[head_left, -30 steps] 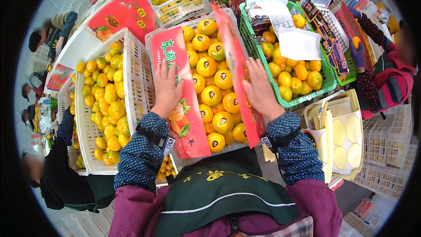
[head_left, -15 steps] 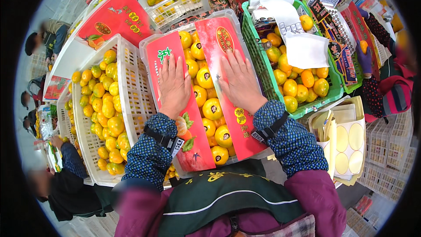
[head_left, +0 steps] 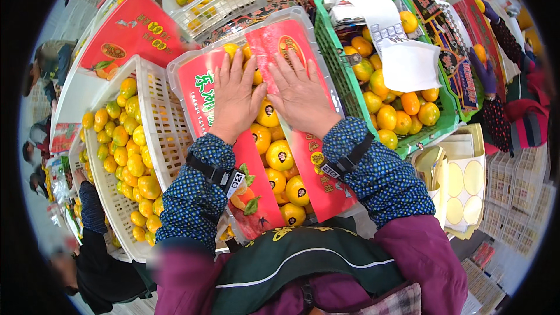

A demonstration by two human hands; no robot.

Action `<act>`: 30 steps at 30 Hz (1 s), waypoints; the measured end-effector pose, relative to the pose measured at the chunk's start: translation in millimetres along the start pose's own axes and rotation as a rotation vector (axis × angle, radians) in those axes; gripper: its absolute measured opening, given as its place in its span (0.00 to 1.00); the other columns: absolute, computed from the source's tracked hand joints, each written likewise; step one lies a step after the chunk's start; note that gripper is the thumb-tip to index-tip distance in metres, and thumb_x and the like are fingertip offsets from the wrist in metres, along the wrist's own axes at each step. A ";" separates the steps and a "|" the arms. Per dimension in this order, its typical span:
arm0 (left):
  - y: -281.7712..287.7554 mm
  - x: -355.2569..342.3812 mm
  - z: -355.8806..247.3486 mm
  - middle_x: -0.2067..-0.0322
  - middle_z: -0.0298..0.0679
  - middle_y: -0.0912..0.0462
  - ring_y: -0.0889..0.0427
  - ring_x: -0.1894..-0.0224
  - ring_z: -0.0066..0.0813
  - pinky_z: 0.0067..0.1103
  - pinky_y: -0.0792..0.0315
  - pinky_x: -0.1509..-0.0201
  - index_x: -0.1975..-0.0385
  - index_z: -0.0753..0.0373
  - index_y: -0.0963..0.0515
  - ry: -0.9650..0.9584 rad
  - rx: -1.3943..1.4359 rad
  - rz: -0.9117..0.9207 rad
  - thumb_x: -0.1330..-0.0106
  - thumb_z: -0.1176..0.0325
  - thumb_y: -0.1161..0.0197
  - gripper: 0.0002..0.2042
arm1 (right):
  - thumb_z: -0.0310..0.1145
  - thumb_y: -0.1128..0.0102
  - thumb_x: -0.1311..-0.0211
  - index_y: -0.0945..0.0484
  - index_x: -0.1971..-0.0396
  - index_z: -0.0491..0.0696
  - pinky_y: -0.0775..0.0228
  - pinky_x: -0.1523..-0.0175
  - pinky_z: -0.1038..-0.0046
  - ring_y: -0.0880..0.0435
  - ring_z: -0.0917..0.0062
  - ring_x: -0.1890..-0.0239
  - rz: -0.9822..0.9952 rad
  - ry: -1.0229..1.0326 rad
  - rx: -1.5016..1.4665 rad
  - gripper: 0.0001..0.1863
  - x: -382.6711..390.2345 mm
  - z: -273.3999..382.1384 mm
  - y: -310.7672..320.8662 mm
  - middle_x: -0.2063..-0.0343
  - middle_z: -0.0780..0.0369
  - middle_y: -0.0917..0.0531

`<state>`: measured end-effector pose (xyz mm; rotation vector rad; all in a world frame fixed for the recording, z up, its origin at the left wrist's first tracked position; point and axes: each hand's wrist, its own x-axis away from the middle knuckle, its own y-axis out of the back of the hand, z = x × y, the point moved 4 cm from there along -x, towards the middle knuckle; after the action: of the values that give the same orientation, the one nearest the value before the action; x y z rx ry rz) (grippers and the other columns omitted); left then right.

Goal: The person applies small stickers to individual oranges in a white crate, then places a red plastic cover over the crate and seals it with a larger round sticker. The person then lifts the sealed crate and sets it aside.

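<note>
In front of me is a clear-rimmed plastic crate [head_left: 173, 76] packed with mandarins, many bearing round dark stickers. Two red printed paper liner flaps lie folded over its sides, with a strip of mandarins [head_left: 280, 155] showing between them. My left hand [head_left: 236, 96] is spread flat on the left flap [head_left: 256, 201], its thumb reaching over the fruit. On the right flap [head_left: 326, 184] rests my right hand [head_left: 304, 96], palm down with fingers stretched forward. Neither hand grasps anything. The fruit under both palms is hidden.
A white basket of mandarins [head_left: 153, 122] stands tilted on the left, a green crate [head_left: 402, 146] with mandarins and papers on the right. Sticker sheets [head_left: 465, 189] sit near my right elbow. Co-workers are around; one purple-gloved hand [head_left: 483, 73] at right holds a mandarin.
Both hands have slid forward and closer together over the flaps, covering more of the far fruit. The crate appears a little farther left in view.
</note>
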<state>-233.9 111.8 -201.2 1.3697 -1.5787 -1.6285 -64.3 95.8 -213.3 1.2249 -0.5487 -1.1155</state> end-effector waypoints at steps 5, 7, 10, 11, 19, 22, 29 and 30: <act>2.9 -5.7 6.6 0.27 0.54 0.32 0.42 0.22 0.59 0.45 0.50 0.18 0.26 0.64 0.35 0.043 0.152 -0.068 0.34 0.63 0.30 0.37 | 0.51 0.50 0.22 0.37 0.24 0.42 0.61 0.18 0.43 0.51 0.53 0.17 -0.113 0.035 -0.060 0.37 4.0 -4.9 4.5 0.20 0.51 0.42; 2.7 -10.7 10.2 0.29 0.54 0.30 0.40 0.23 0.60 0.45 0.48 0.19 0.27 0.65 0.34 0.029 0.185 -0.066 0.36 0.65 0.30 0.36 | 0.50 0.49 0.22 0.37 0.24 0.41 0.58 0.17 0.45 0.51 0.53 0.17 -0.220 0.010 -0.196 0.37 6.1 -10.1 9.5 0.21 0.49 0.41; 0.6 -16.4 11.8 0.33 0.54 0.26 0.37 0.26 0.61 0.46 0.44 0.21 0.32 0.67 0.30 -0.021 0.203 -0.056 0.38 0.67 0.30 0.33 | 0.42 0.42 0.26 0.37 0.25 0.41 0.52 0.18 0.50 0.46 0.51 0.19 -0.314 0.002 -0.260 0.36 10.3 -14.1 13.9 0.23 0.47 0.39; -0.4 -19.6 11.6 0.34 0.54 0.25 0.36 0.27 0.61 0.46 0.43 0.21 0.33 0.68 0.29 -0.054 0.192 -0.056 0.38 0.67 0.30 0.31 | 0.44 0.42 0.26 0.37 0.25 0.40 0.52 0.18 0.50 0.46 0.51 0.19 -0.311 0.011 -0.267 0.36 10.5 -15.1 13.9 0.23 0.47 0.39; -1.7 -31.9 11.8 0.47 0.53 0.22 0.27 0.41 0.57 0.45 0.40 0.26 0.45 0.67 0.26 -0.136 0.169 0.010 0.42 0.67 0.30 0.24 | 0.42 0.37 0.32 0.36 0.27 0.39 0.49 0.20 0.49 0.45 0.48 0.20 -0.327 0.055 -0.232 0.38 10.6 -17.0 10.2 0.24 0.47 0.37; 3.4 -32.1 6.7 0.50 0.52 0.22 0.26 0.43 0.55 0.45 0.40 0.28 0.44 0.65 0.26 -0.197 0.166 -0.055 0.43 0.67 0.30 0.25 | 0.42 0.39 0.31 0.35 0.28 0.38 0.50 0.19 0.48 0.44 0.47 0.20 -0.247 0.002 -0.201 0.37 9.1 -15.4 10.7 0.24 0.46 0.37; 2.4 -26.5 14.0 0.49 0.53 0.23 0.25 0.43 0.58 0.42 0.31 0.34 0.43 0.66 0.27 -0.175 0.390 -0.082 0.48 0.77 0.30 0.28 | 0.44 0.38 0.32 0.35 0.29 0.36 0.52 0.19 0.47 0.45 0.47 0.20 -0.266 0.019 -0.225 0.38 9.2 -12.6 13.3 0.25 0.44 0.37; -2.5 -28.2 16.7 0.48 0.53 0.22 0.25 0.42 0.57 0.42 0.31 0.34 0.42 0.66 0.27 -0.166 0.394 -0.063 0.48 0.78 0.31 0.29 | 0.44 0.38 0.32 0.34 0.29 0.36 0.52 0.18 0.47 0.45 0.46 0.20 -0.270 0.032 -0.227 0.38 9.6 -13.5 10.3 0.25 0.44 0.37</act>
<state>-237.2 144.3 -197.5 1.5202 -2.0582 -1.5556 -45.4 92.8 -209.9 1.1373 -0.2278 -1.3436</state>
